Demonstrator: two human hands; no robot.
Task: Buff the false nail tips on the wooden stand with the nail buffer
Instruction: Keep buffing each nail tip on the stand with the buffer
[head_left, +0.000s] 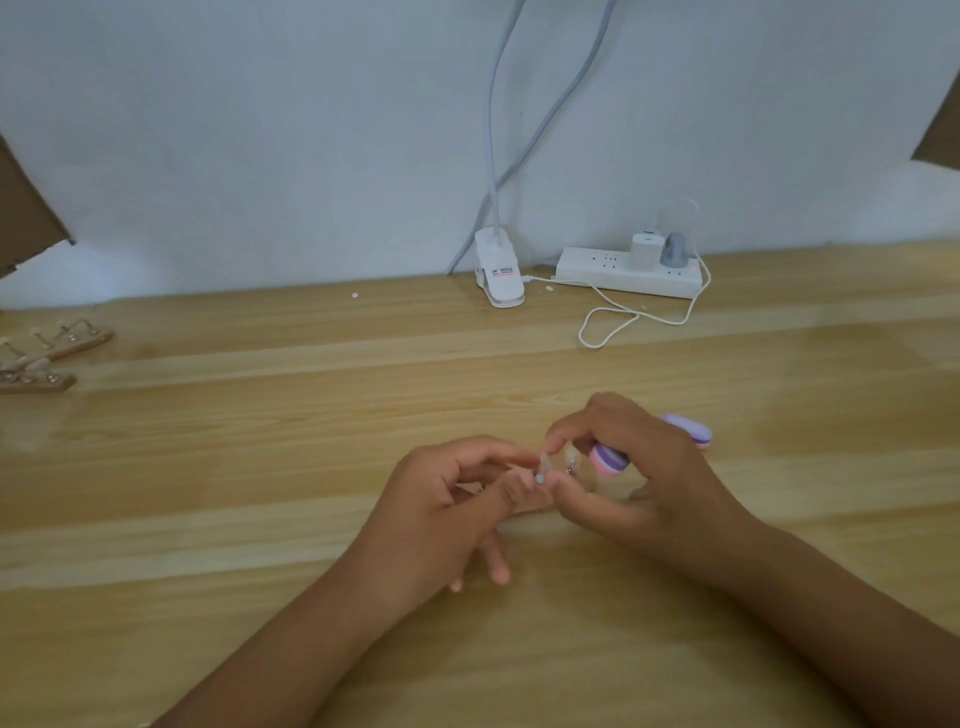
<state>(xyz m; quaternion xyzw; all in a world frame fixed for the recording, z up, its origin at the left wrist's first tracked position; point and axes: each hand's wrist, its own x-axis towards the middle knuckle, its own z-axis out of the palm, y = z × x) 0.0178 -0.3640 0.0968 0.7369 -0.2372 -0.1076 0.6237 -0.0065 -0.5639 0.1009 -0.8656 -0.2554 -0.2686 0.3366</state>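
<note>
A purple, white and pink nail buffer lies inside my right hand; its far end sticks out behind the knuckles. The right thumb and forefinger pinch a clear false nail tip on a small holder. My left hand grips that same holder from the left with thumb and forefinger, its other fingers reaching down to the table. The wooden stand beneath both hands is mostly hidden.
Two more wooden stands with metal nail holders lie at the far left edge. A white clip lamp, a power strip with plugs and a looping white cable sit at the back by the wall.
</note>
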